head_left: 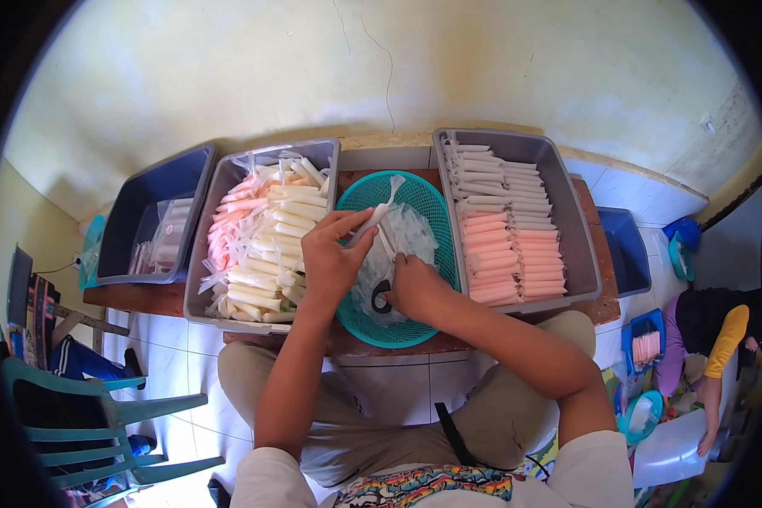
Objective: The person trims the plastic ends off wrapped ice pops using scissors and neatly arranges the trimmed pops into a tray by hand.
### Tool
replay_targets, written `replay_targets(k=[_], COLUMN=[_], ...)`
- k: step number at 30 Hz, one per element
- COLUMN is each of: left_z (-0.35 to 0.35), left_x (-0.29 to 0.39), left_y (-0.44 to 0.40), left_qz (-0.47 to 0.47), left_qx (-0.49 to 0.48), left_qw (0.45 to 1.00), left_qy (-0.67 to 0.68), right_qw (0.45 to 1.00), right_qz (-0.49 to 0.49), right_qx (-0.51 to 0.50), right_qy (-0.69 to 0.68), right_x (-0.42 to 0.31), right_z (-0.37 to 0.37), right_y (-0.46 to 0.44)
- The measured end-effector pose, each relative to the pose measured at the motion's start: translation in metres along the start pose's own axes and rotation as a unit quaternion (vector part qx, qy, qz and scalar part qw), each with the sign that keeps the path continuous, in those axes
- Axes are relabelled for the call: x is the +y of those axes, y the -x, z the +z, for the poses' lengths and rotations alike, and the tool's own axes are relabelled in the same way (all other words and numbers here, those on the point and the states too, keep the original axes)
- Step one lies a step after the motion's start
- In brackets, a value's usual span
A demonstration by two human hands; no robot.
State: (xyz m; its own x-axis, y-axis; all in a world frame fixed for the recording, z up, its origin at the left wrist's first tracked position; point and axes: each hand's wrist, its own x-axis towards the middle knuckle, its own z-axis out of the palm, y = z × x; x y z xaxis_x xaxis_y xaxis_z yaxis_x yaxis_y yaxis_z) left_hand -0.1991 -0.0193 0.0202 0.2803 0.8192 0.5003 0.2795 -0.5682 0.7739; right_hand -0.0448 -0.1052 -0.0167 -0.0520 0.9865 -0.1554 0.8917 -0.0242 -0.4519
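Above a round teal basket (345, 315), my left hand (337, 252) grips a white filled plastic tube (369, 223) whose loose wrapper end points up. My right hand (415, 286) is closed on black-handled scissors (383, 296), their blades pointing up near the tube. Clear plastic scraps (415, 230) lie in the basket under both hands. To the left, a grey tray (196, 288) holds a loose pile of cream and pink tubes (273, 222). The grey tray on the right (577, 254) holds neat rows of white and pink tubes (516, 254).
A dark blue bin (144, 212) with some packets stands at the far left. A green plastic chair (85, 432) is at lower left, near another person's leg. At right, a person's yellow sleeve (726, 339) and hand are beside a small blue tray (643, 326) on the floor.
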Motion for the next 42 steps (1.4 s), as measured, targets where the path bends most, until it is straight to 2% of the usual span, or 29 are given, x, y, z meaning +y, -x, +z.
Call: replay_targets(k=[3, 9, 15, 18, 20, 24, 26, 30, 34, 42], left_z=[-0.001, -0.003, -0.011, -0.016, -0.017, -0.023, -0.025, -0.029, -0.023, -0.018], left_x=[-0.002, 0.000, -0.001, -0.006, -0.009, -0.009, -0.013, -0.015, -0.017, -0.015], left_y=[0.002, 0.001, -0.001, -0.004, -0.005, -0.011, -0.014, -0.017, -0.015, -0.010], left_qz=[0.000, -0.004, -0.004, 0.016, 0.012, -0.007, -0.001, -0.001, -0.010, 0.031], left_qx=[-0.003, -0.005, 0.008, 0.021, 0.023, 0.029, 0.044, 0.063, 0.055, 0.031], left_qw=[1.000, 1.000, 1.000, 1.000, 1.000, 0.999, 0.998, 0.995, 0.996, 0.995], left_qy=[-0.003, -0.009, -0.008, -0.008, -0.013, -0.034, -0.042, -0.074, -0.064, -0.090], right_qw=[0.998, 0.996, 0.999, 0.998, 0.997, 0.995, 0.991, 0.990, 0.987, 0.984], right_qz=[0.054, 0.092, 0.054, 0.025, -0.006, -0.014, -0.063, -0.038, -0.065, -0.082], right_qx=[-0.041, 0.000, 0.003, -0.011, 0.035, 0.034, 0.076, 0.037, 0.041, 0.052], right_qy=[-0.015, -0.011, -0.007, -0.055, -0.071, -0.096, -0.088, -0.131, -0.138, -0.148], right_x=[-0.006, -0.006, -0.003, 0.001, 0.002, 0.007, 0.015, 0.000, -0.003, -0.002], right_z=[0.008, 0.030, -0.004, -0.028, -0.041, -0.065, -0.066, -0.087, -0.091, -0.080], right_y=[-0.009, -0.017, -0.006, 0.004, 0.013, 0.028, 0.034, 0.052, 0.059, 0.052])
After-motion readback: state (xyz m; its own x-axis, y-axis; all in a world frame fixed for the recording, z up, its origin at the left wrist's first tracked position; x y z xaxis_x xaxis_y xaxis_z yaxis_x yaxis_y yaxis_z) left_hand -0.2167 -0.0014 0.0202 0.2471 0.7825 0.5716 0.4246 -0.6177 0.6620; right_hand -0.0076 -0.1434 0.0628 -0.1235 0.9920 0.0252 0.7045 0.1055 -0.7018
